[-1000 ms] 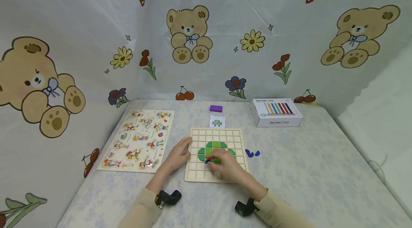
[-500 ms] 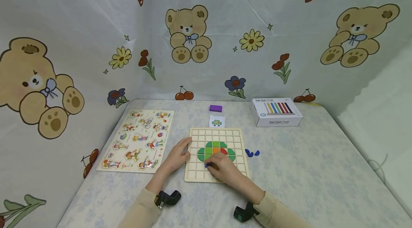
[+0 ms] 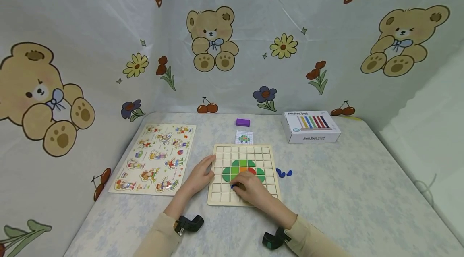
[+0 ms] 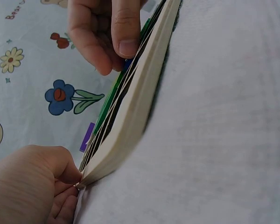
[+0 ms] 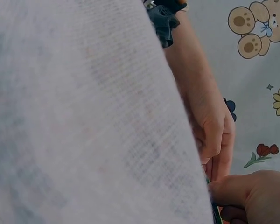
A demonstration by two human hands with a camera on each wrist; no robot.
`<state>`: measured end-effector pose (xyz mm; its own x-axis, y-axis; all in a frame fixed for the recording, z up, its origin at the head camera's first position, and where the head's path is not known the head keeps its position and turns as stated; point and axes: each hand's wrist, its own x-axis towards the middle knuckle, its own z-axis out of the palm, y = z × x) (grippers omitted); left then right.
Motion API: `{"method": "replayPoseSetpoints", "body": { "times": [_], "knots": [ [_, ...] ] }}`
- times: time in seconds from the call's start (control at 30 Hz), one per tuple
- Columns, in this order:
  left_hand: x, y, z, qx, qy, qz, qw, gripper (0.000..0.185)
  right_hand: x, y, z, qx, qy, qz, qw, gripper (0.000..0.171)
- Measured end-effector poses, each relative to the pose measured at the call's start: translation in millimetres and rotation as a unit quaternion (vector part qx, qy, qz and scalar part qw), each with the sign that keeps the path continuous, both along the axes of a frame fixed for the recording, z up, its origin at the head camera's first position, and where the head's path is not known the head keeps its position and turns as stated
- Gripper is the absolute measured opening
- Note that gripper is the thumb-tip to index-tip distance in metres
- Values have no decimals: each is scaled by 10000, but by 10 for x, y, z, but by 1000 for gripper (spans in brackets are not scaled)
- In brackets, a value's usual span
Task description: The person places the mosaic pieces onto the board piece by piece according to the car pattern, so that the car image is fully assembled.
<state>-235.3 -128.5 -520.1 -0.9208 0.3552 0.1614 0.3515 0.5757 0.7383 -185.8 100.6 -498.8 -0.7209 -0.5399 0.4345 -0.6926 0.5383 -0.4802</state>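
Observation:
My right hand (image 3: 252, 189) pinches a small blue puzzle piece (image 3: 233, 186) low over the wooden grid board (image 3: 221, 196), just below the green pieces. In the left wrist view its thumb is right at the board, with the blue bit under the tip; the piece's full outline is hidden. My left hand (image 3: 199, 175) rests along the board's left edge, its fingertips and thumb touching the rim. On the board, green pieces (image 3: 227, 174), an orange piece (image 3: 243, 169) and a red piece (image 3: 251, 170) form a rounded shape, partly covered by the right hand.
Loose blue pieces (image 3: 280, 173) lie right of the board. Behind it are a pattern card (image 3: 244, 137) and a purple block (image 3: 243, 122). A picture puzzle board (image 3: 152, 160) lies at left; a white box (image 3: 312, 127) stands at back right.
The right hand has moved slightly toward the body and left with the blue piece, uncovering the orange and red pieces, and has since held nearly still. The left hand stays at the board's edge.

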Motion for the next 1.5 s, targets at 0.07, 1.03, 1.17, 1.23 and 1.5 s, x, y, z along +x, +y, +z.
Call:
{"method": "replayPoseSetpoints", "body": {
  "times": [0.07, 1.03, 1.17, 1.23, 1.5],
  "knots": [
    [-2, 1, 3, -15, -7, -4, 10000, 58, -12, 0, -8, -10, -28, -27, 10000, 13],
    [-17, 7, 19, -92, 88, -78, 9999, 58, -159, 1137, 610, -2000, -2710, -1202, 9339, 28],
    [-15, -1, 17, -89, 108, -59, 9999, 58, -262, 1497, 407, -1808, -2736, -1487, 9329, 32],
    [-14, -1, 16, -96, 127, -50, 9999, 58, -295, 1626, 307, -1609, -2633, -1494, 9394, 33],
    [6, 7, 5, -71, 103, 30, 9999, 58, -295, 1791, 104, -564, -2218, -1820, 9563, 23]
  ]
}}
